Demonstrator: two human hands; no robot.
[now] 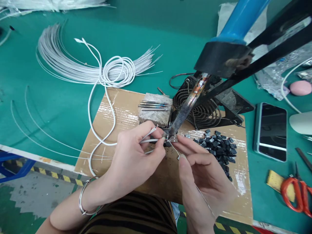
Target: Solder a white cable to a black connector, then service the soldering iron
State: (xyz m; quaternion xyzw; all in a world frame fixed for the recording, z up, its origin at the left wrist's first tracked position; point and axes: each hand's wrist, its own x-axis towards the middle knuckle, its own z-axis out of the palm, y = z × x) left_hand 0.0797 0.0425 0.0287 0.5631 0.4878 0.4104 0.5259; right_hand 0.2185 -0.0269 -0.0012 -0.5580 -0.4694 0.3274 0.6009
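My left hand [134, 162] is closed on the end of a white cable [101, 140], with thin wires running out behind the fingers. A second split end, with a bare tip, sticks up above the thumb. My right hand [207, 175] pinches a thin solder wire [174, 148], which trails across the palm; its other fingertips touch a small metal connector [173, 139]. The soldering iron [186, 109] slants down from the upper right. Its tip is at the connector, where the cable end meets it. Fingers partly hide the joint.
Cardboard [97, 113] covers the green table. Behind my hands are a block with metal rods [156, 106] and a black fan [195, 104]. Small black parts [219, 146] lie right, beyond them a phone [270, 131] and red-handled scissors [292, 195]. A wire bundle [73, 63] lies left.
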